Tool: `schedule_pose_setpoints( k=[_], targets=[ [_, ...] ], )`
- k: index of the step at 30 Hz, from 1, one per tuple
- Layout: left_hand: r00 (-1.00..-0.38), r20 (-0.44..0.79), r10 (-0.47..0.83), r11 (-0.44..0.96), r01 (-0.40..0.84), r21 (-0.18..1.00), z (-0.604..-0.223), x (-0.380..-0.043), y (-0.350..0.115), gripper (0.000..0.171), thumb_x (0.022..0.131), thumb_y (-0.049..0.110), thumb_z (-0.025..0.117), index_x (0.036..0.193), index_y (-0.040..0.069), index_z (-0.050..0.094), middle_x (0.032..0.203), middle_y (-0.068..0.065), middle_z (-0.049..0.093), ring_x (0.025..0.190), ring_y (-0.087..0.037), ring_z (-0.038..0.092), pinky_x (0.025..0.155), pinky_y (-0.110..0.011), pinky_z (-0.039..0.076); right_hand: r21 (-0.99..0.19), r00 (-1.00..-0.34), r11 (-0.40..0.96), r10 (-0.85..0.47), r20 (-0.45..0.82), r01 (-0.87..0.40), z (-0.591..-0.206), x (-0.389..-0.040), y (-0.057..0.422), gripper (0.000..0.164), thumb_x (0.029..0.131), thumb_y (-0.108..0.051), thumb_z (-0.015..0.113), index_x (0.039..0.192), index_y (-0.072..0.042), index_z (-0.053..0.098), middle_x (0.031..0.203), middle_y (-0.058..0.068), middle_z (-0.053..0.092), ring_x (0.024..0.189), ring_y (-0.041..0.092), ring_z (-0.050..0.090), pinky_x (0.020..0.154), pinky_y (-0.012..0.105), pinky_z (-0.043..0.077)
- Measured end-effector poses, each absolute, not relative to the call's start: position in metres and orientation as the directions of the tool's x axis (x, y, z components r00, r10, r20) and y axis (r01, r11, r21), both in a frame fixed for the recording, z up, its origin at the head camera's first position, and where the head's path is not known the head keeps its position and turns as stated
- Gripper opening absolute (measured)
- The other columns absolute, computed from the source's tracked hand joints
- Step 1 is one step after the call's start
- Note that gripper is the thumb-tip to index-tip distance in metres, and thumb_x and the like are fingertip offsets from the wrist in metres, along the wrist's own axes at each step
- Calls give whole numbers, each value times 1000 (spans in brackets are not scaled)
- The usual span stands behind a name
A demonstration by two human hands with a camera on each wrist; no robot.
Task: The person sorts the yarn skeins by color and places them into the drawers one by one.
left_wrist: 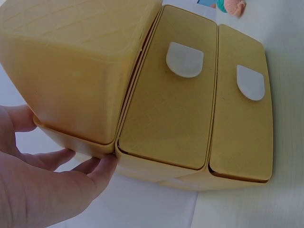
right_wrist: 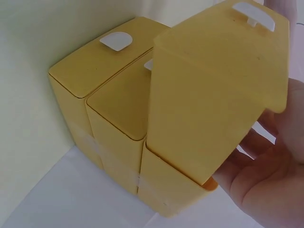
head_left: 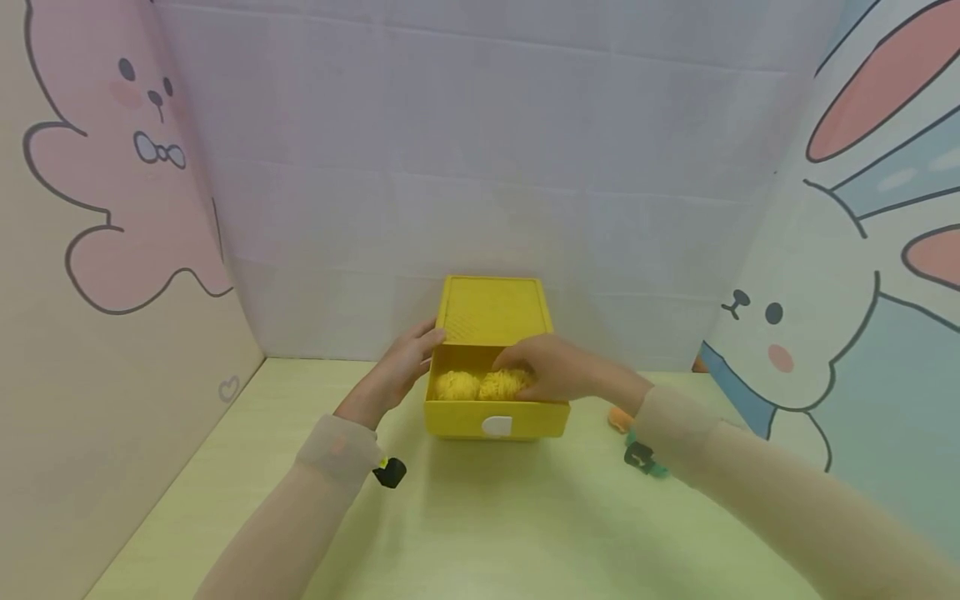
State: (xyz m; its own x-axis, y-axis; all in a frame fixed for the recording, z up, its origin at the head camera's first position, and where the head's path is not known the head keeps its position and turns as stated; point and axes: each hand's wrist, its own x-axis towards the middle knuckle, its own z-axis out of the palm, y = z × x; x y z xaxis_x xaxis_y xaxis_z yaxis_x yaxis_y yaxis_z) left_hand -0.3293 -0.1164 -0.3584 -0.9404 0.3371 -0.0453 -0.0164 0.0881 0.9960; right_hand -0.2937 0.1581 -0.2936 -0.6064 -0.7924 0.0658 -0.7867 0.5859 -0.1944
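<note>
A yellow drawer cabinet [head_left: 495, 310] stands against the back wall, its top drawer [head_left: 461, 422] pulled out toward me. Two yellow yarn balls [head_left: 456, 387] lie side by side in that drawer. My right hand [head_left: 564, 367] reaches over the drawer's right side, fingers and thumb around the right yarn ball [head_left: 501, 385]. Part of that ball is hidden under the hand. In the right wrist view the drawer wall hides the fingertips. My left hand [head_left: 402, 367] rests against the cabinet's left side, fingertips [left_wrist: 105, 164] on the side below the pulled-out drawer in the left wrist view.
Two lower drawers [left_wrist: 166, 109] with white tabs are closed. To the right of the cabinet, partly behind my right forearm, lie orange yarn [head_left: 619, 418] and green yarn [head_left: 658, 470]. Printed cloth walls [head_left: 795, 300] enclose the table on both sides and behind.
</note>
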Motion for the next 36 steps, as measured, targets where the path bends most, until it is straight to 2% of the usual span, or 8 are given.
schedule_pose_setpoints(
  k=[5, 12, 17, 23, 29, 36],
  targets=[
    [-941, -48, 334, 88, -19, 996, -359, -329, -116, 69, 114, 40, 44, 173, 20, 14, 178, -7, 16, 163, -35, 17, 134, -51, 16, -201, -614, 593, -787, 58, -779, -297, -294, 155, 40, 91, -8, 84, 130, -7, 74, 123, 4, 76, 93, 14, 62, 88, 33, 57],
    [-941, -47, 334, 83, -20, 996, -358, -330, -116, 68, 114, 40, 45, 172, 20, 16, 177, -7, 17, 163, -36, 18, 134, -52, 15, -229, -610, 586, -792, 44, -777, -300, -297, 153, 40, 92, -8, 83, 131, -6, 73, 117, 3, 75, 85, 16, 57, 79, 28, 52],
    [-940, -46, 337, 80, -20, 997, -360, -331, -116, 68, 114, 40, 45, 172, 20, 16, 177, -6, 18, 163, -35, 19, 134, -52, 15, -213, -615, 596, -788, 29, -774, -300, -298, 153, 42, 92, -7, 83, 133, -6, 72, 115, 2, 75, 82, 13, 54, 77, 27, 51],
    [-938, -40, 343, 81, -13, 997, -359, -331, -116, 67, 115, 39, 44, 172, 19, 16, 178, -7, 17, 163, -35, 18, 134, -52, 15, -200, -630, 615, -777, 12, -762, -299, -299, 156, 45, 91, -4, 82, 134, -7, 71, 105, -1, 72, 77, 11, 49, 73, 27, 48],
    [-937, -41, 348, 85, -11, 996, -359, -330, -117, 67, 115, 39, 43, 173, 19, 14, 178, -9, 14, 163, -36, 15, 134, -53, 14, -194, -600, 585, -799, 25, -787, -298, -301, 158, 44, 91, -6, 82, 134, -7, 71, 108, -2, 72, 79, 11, 50, 75, 27, 48],
    [-941, -47, 336, 88, -18, 996, -357, -329, -116, 68, 114, 39, 44, 173, 19, 15, 178, -9, 16, 163, -36, 16, 134, -54, 13, -224, -575, 556, -818, 28, -801, -291, -299, 161, 45, 92, -9, 83, 135, -6, 71, 100, 0, 71, 75, 10, 49, 72, 26, 47]
  ],
)
